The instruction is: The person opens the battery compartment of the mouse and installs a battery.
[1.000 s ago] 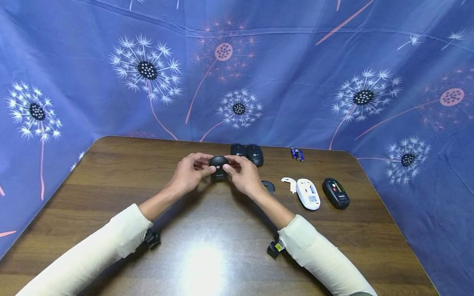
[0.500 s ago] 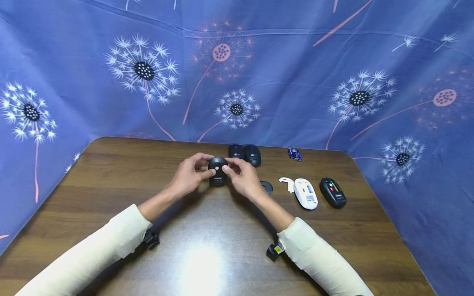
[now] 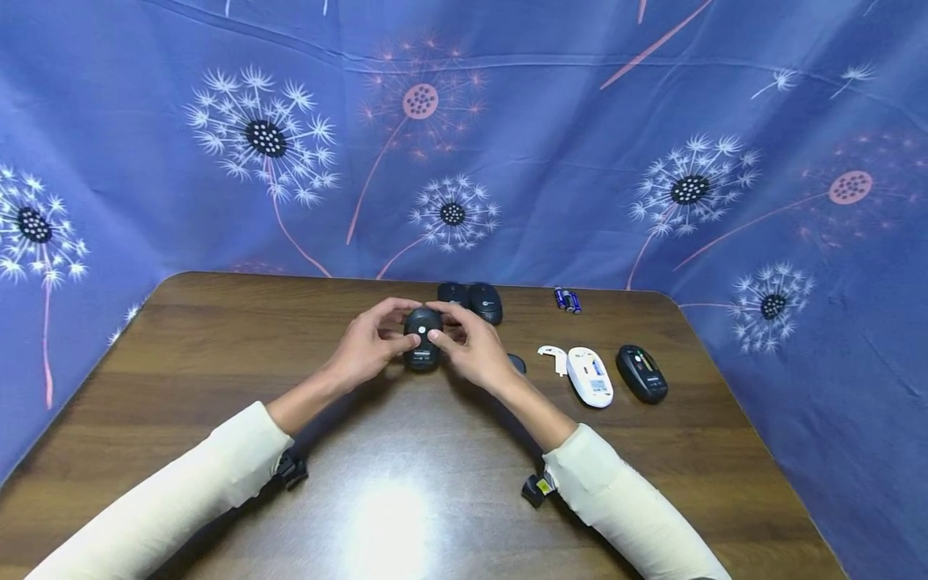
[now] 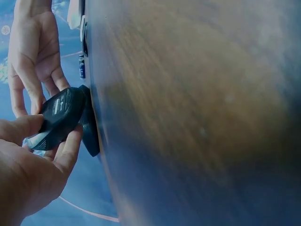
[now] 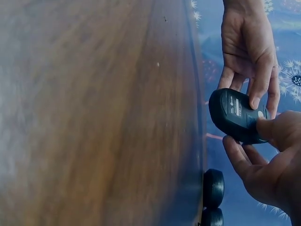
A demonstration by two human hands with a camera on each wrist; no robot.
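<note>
Between both hands, raised over the table, is a black computer mouse [image 3: 424, 338] with its underside and printed label turned toward the head camera. My left hand [image 3: 373, 340] pinches its left side, thumb on the underside and fingers behind. My right hand [image 3: 471, 346] grips the opposite side the same way, its thumb pressing on the underside near a pale round spot. In the right wrist view the mouse [image 5: 235, 113] is tilted, both thumbs lying on its flat face. The left wrist view shows the mouse [image 4: 61, 115] with its ribbed side edge.
Two black mice [image 3: 484, 303] stand behind the hands. A dark cover [image 3: 517, 363] lies partly hidden by the right wrist. Farther right are a white battery cover [image 3: 555, 354], an upturned white mouse [image 3: 590, 377], an upturned black mouse [image 3: 642, 374] and several blue batteries [image 3: 568, 300].
The mouse has tipped so more of its underside faces the head camera, and the right thumb has shifted slightly on it. The whole scene has drifted left as the head turned.
</note>
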